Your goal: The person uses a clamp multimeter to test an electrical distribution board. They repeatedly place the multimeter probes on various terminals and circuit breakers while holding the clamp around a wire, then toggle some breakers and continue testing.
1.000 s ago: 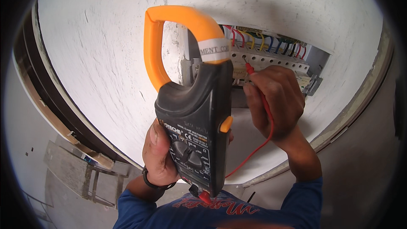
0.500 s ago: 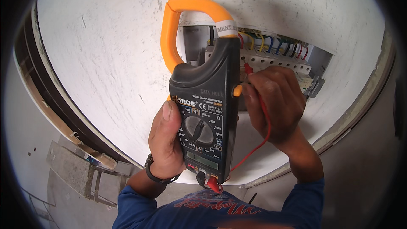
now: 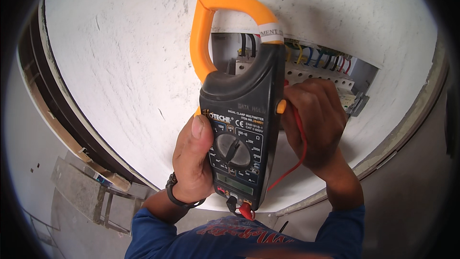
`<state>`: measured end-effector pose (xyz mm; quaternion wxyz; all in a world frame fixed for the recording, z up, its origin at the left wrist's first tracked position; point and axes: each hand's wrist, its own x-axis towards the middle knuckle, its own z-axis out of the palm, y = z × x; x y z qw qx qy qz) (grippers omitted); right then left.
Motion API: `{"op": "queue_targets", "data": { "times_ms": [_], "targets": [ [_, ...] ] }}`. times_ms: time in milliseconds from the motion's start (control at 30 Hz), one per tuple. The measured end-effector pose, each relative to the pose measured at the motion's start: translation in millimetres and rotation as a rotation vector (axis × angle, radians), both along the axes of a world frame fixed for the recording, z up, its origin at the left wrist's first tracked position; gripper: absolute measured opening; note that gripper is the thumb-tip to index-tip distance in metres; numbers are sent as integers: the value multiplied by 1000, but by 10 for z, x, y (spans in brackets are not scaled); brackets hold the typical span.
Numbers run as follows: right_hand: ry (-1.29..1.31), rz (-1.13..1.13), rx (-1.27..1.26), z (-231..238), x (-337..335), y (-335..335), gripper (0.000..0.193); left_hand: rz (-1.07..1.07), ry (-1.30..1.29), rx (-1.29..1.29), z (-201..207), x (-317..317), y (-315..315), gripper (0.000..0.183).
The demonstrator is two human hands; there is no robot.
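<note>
My left hand is wrapped round a black clamp meter with an orange jaw, held upright before me. Its dial, small display and the black and red plugs at its lower end face me. Behind the meter's right side, my right hand is closed on a red test probe, mostly hidden by the fingers and the meter. A red lead hangs from that hand in a curve. Beyond, a row of circuit breakers sits in a wall recess; where the probe tip rests is hidden.
Yellow, blue, black and red wires enter the breakers from above. A white wall surrounds the recess. At lower left stands a worn grey bench-like structure, near a dark frame edge.
The clamp meter and my left hand have shifted slightly right. More of the breaker row's left end shows through the jaw, and the meter now covers most of the red probe.
</note>
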<state>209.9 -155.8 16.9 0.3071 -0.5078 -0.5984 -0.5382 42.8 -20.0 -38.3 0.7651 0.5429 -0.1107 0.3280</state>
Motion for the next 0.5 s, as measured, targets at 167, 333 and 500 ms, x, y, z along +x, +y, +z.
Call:
{"op": "queue_targets", "data": {
  "times_ms": [167,333,500],
  "targets": [
    [23,-4,-11,16,-25,-5,26,16,-12,-25,-5,-1,-12,87],
    [11,13,-2,19,-21,16,26,5,-6,-7,6,-1,-9,87],
    [0,20,6,4,5,11,27,-9,22,12,13,2,-4,87]
  ]
}}
